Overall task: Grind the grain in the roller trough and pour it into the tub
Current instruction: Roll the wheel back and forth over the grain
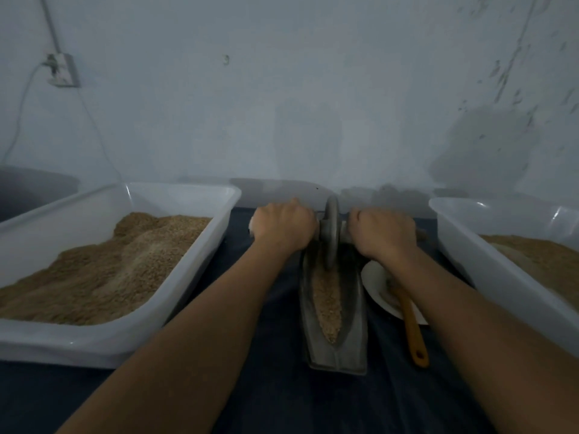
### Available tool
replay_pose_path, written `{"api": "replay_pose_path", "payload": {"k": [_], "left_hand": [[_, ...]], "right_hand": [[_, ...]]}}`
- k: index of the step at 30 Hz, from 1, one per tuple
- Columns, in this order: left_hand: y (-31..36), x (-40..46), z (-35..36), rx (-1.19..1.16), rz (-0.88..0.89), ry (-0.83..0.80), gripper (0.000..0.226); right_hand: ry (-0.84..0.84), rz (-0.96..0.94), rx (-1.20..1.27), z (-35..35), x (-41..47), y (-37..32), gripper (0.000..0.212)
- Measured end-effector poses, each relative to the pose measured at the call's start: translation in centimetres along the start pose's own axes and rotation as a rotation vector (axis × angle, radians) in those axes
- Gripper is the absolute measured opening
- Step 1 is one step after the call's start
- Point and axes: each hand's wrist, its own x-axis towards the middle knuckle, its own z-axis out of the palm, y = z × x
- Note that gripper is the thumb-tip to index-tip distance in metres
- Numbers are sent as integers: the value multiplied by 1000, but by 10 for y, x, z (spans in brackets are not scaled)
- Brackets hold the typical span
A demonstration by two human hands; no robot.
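A grey boat-shaped roller trough (354,333) lies on the dark cloth in the middle, with tan grain (327,303) along its groove. A grey roller wheel (331,233) stands upright at the trough's far end. My left hand (283,225) grips the axle handle on the wheel's left side. My right hand (383,233) grips the handle on its right side. A white tub (200,255) heaped with tan ground grain sits to the left. Another white tub (470,245) with grain sits to the right, partly cut off.
A white plate (374,288) with an orange-handled brush (413,333) lies just right of the trough, under my right forearm. The pale wall stands close behind. A wall socket (62,70) with a cable hangs at the upper left. Dark cloth (282,396) covers the near surface.
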Motion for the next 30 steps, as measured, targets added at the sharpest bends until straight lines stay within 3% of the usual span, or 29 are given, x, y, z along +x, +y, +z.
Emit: {"api": "replay_pose_path", "payload": {"k": [7, 9, 11, 13, 18, 24, 30], "left_hand": [[-9, -63, 0, 8, 116, 104, 26], [-13, -97, -6, -34, 113, 94, 43], [-15, -123, -13, -87, 108, 120, 75], [-15, -135, -20, -93, 102, 129, 86], [-6, -90, -5, -99, 44, 183, 64], [-9, 8, 8, -229, -97, -61, 64], [-4, -48, 1, 124, 47, 65, 44]], "right_hand": [[129, -162, -120, -20, -61, -13, 42], [187, -197, -24, -32, -89, -16, 51], [242, -201, 77, -40, -111, -15, 51], [282, -229, 63, -41, -121, -12, 51], [238, -162, 54, -21, -84, -7, 52], [-4, -127, -114, -1, 7, -3, 32], [70, -166, -149, -14, -42, -7, 30]]}}
